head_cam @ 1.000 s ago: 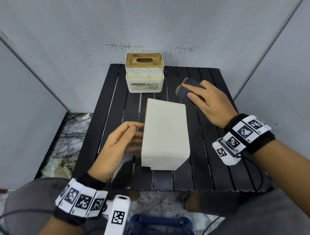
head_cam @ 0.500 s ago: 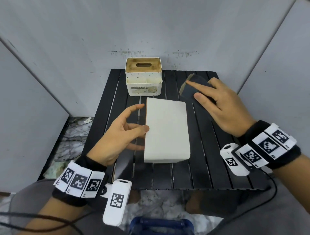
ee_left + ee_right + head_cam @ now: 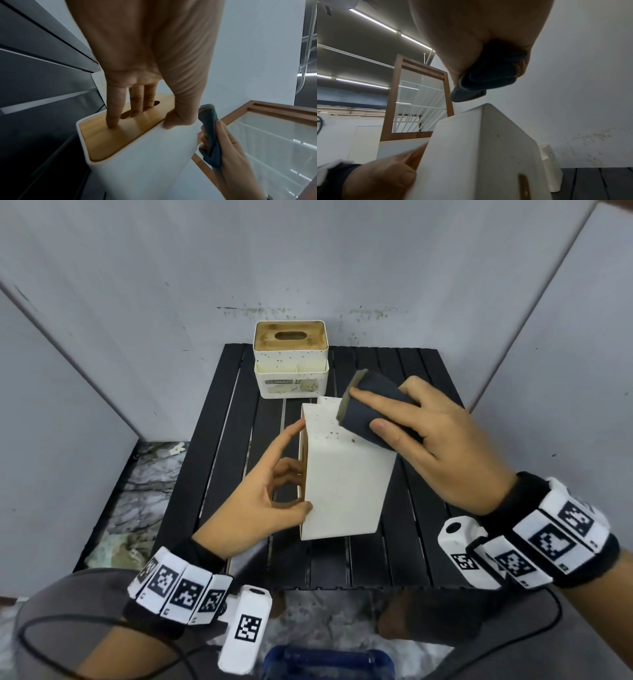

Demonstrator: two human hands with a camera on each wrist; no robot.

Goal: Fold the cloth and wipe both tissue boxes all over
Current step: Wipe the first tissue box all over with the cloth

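Observation:
The near white tissue box is tilted up off the black slatted table, its wooden lid facing left. My left hand grips it, thumb over the white side and fingers on the lid, two reaching into the slot. My right hand holds the folded dark blue cloth against the box's raised, speckled far end; the right wrist view shows the cloth just above the box's top corner. The second tissue box stands upright at the table's back edge.
Grey walls close in the table at the back and on both sides. Marble floor lies beyond the table's left edge. A blue object sits below the front edge. Cables run from both wrist bands.
The near box lay flat on the table; my left hand has taken hold of it and tilted it up. My right hand has brought the cloth from the table onto the box's far end.

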